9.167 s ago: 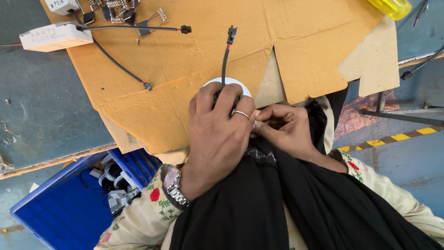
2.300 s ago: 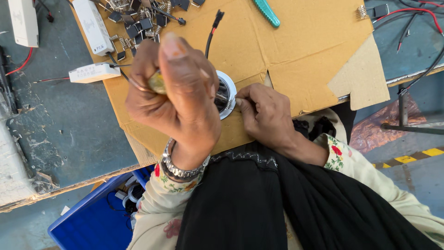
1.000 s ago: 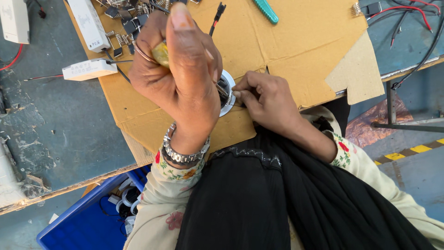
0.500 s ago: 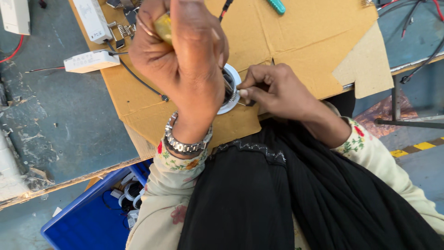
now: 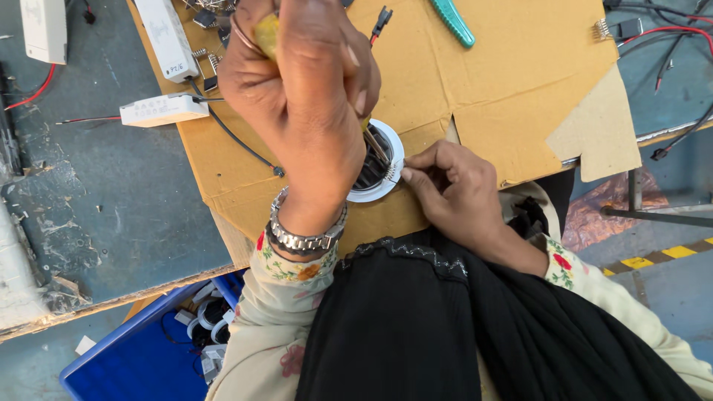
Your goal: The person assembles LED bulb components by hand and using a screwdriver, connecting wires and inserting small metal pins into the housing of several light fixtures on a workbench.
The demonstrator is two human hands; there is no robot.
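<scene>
flat cardboard (image 5: pixel 512 74) under round white fixture (image 5: pixel 388 169), left hand (image 5: pixel 304 96) gripping yellow-handled tool (image 5: pixel 266 33).

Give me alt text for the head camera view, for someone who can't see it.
The left hand drives a yellow-handled screwdriver into a round white light fitting on cardboard, while the right hand steadies its rim.

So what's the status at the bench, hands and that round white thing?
Left hand gripping yellow-handled tool, tip in round white fitting. Right hand pinching fitting's rim. Nothing blocking.
</scene>
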